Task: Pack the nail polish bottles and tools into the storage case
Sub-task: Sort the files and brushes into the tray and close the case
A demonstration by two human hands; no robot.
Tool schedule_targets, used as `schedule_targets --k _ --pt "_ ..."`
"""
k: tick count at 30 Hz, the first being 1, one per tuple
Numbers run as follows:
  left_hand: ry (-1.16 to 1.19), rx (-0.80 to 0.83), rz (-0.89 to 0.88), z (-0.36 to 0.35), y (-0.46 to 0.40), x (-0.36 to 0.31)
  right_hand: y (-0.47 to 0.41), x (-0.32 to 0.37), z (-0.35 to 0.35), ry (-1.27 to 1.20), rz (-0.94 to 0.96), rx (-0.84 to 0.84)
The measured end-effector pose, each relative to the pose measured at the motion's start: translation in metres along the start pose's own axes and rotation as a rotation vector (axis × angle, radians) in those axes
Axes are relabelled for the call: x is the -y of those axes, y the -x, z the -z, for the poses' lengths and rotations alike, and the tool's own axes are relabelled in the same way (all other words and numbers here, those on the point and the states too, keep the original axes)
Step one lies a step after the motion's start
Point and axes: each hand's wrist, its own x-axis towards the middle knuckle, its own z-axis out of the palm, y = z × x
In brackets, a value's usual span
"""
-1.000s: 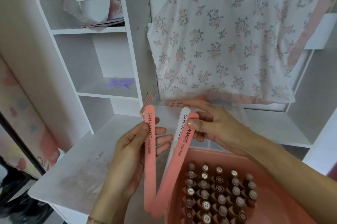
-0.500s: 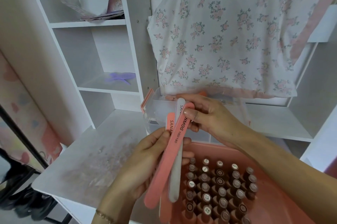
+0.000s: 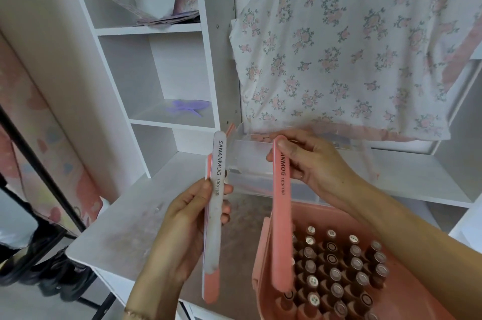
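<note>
The white nail file (image 3: 217, 205), printed SANANMOG 100/180, stood nearly upright in the left hand (image 3: 182, 228), its long axis running from top to bottom with the printed end uppermost; a pink nail file (image 3: 210, 285) lay stacked just behind it, its lower end showing below. The left hand's thumb and fingers were curled round the pair at mid-length. The second pink nail file (image 3: 280, 215), also marked 100/180, was pinched near its top end by the right hand (image 3: 315, 163), thumb pressed on its face, and hung almost vertical with its lower end reaching down inside the pink storage case (image 3: 260, 267), just beside the near wall. Rows of nail polish bottles (image 3: 336, 265) stood upright in the case, caps up. A clear plastic box (image 3: 250, 163) sat behind the hands on the white worktop (image 3: 125, 218). A white shelf unit (image 3: 156, 59) rose at the back left, a purple item (image 3: 190, 107) on one shelf, and a floral cloth (image 3: 352, 45) hung to the right.
</note>
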Motion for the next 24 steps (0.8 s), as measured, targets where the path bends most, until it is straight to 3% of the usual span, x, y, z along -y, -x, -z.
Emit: schedule_targets --k 4,7,10,18,24 --pt "-0.11 0.054 -0.053 0.001 0.006 -0.001 -0.004 0.003 -0.011 0.058 0.106 -0.087" --pt "-0.395 0.061 -0.182 0.003 0.008 0.004 -0.006 0.006 -0.018 0.181 0.311 -0.229" --pt "-0.427 0.066 -0.209 0.004 0.009 0.01 -0.007 0.007 -0.023 0.181 0.439 -0.275" --pt "-0.517 0.081 -0.165 0.02 0.002 0.017 -0.007 0.002 -0.019 -0.067 0.362 -0.04" --pt "-0.502 0.008 -0.119 0.017 -0.001 0.017 -0.008 0.0 -0.013 -0.092 0.347 -0.004"
